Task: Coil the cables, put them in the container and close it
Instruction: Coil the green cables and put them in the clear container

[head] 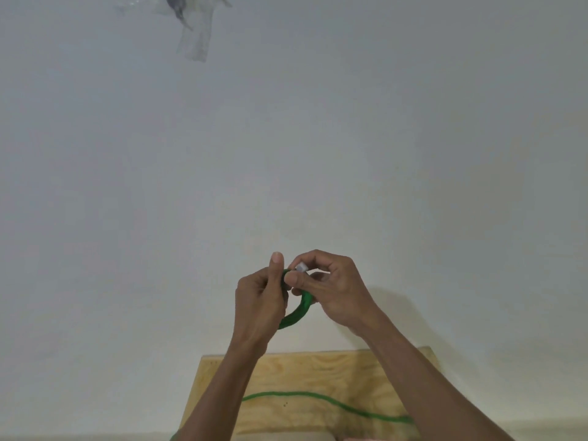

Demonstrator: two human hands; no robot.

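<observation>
Head-worn view, forward toward wall

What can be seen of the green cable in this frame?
The green cable looks braided or fabric-covered, with a small white connector at its end. Both hands hold it up in front of a pale wall: the left hand grips one side of a curved loop, and the right hand pinches the connector end. Lower down, the rest of it trails loosely in a wavy line across the plywood board and passes behind the right forearm. It is not yet fully coiled.
</observation>
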